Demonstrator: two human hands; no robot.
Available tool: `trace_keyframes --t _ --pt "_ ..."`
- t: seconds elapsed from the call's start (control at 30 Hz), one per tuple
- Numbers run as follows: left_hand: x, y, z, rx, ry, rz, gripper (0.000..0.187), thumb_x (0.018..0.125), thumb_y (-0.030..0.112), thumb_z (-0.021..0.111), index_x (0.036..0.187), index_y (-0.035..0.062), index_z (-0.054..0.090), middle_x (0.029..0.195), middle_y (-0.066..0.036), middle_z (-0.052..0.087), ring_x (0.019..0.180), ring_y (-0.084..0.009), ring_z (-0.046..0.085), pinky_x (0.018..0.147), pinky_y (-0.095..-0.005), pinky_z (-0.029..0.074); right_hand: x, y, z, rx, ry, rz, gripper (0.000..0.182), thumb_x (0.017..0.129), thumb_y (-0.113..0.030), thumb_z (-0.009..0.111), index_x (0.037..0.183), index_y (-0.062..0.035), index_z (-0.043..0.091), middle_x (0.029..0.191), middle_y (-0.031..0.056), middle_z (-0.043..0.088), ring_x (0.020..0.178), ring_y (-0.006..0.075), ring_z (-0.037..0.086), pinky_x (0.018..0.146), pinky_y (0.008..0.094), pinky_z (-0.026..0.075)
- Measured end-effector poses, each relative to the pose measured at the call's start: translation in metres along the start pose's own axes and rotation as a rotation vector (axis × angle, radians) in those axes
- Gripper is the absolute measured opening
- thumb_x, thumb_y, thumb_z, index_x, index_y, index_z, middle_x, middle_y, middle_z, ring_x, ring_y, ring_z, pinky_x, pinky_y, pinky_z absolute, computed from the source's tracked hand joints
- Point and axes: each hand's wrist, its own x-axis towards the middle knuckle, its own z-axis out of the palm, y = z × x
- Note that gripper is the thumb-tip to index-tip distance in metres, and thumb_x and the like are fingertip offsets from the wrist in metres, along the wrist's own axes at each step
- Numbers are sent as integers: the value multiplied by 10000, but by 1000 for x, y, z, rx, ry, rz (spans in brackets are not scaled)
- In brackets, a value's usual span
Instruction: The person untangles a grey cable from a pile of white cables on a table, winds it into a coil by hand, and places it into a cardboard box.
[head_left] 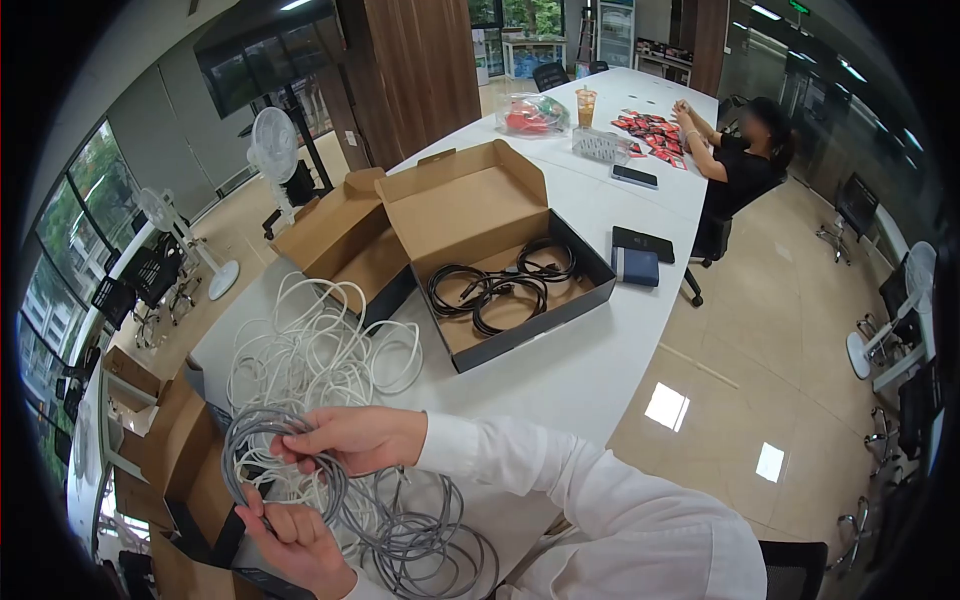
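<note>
A looped bundle of grey cable is held between my two hands at the lower left. My right hand, in a white sleeve, closes its fingers round the bundle's upper right part. Below it, my left hand pinches the lower left side of the loops. White cables lie tangled on the table behind and under the bundle. More grey cable lies coiled beside my hands. An open box beyond holds coiled black cables.
A second open box stands left of the first, and another is at the lower left. On the white table are a blue notebook, phones, a cup and red packets. A seated person is at the right edge.
</note>
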Motion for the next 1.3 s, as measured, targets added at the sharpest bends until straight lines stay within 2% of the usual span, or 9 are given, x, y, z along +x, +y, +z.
trace_keyframes --t 0.23,0.53,0.73,0.9,1.0,1.03,1.13,1.23,1.3 --pt "11 -17 -1 -34 56 12 246 1080 304 365 914 123 360 523 53 177 407 -49 102 393 -256 118 -4 -14 0 41 247 -106 241 995 -305 542 1062 -91 630 887 -44 592 818 80 545 697 239 429" --pt "12 -25 -4 -55 39 -28 251 1078 327 370 937 119 376 540 48 163 430 -63 106 422 -271 141 0 -8 -1 19 439 -322 308 1008 -89 473 1281 -4 585 1009 24 650 892 81 587 763 234 508" --pt "9 -29 4 -97 22 -53 255 1076 328 378 931 118 383 545 45 164 438 -71 101 434 -271 150 -5 -16 -4 -108 444 -541 293 965 -33 569 1254 -4 607 1043 31 656 929 90 612 819 228 501" --pt "6 -31 15 -251 124 -101 268 1079 328 365 928 109 401 553 45 170 439 -71 105 427 -268 155 -8 -15 5 -522 522 -1015 112 884 87 625 818 -1 646 881 50 630 876 136 614 790 261 483" --pt "3 -22 16 -354 118 -179 285 1081 334 347 920 109 409 560 49 173 437 -66 114 411 -258 151 -8 -8 10 -849 524 -1278 121 842 58 681 848 -45 618 856 -5 606 820 90 582 735 231 450" --pt "2 -18 16 -379 112 -201 291 1082 337 340 916 110 411 563 50 174 437 -64 118 405 -254 149 -7 -1 20 -735 641 -1280 166 832 29 719 883 -53 583 841 -1 598 818 89 583 744 248 456" --pt "0 -14 21 -449 94 -241 296 1083 339 328 901 122 417 568 57 176 436 -56 131 394 -244 141 -9 -1 40 -414 472 -1223 169 858 1 712 902 -60 560 855 -6 578 797 77 549 741 262 453" --pt "5 -16 15 -410 103 -283 272 1080 317 351 899 124 413 577 66 170 428 -46 131 387 -242 131 -19 -9 31 -417 206 -821 183 935 -203 686 893 -129 524 822 -42 508 700 95 470 729 318 423" --pt "8 -20 8 -360 130 -320 274 1076 327 362 898 130 426 576 70 176 432 -51 135 393 -241 140 -9 -1 10 -123 -15 -637 247 891 -402 664 878 -182 554 800 -74 476 710 90 441 757 330 380"
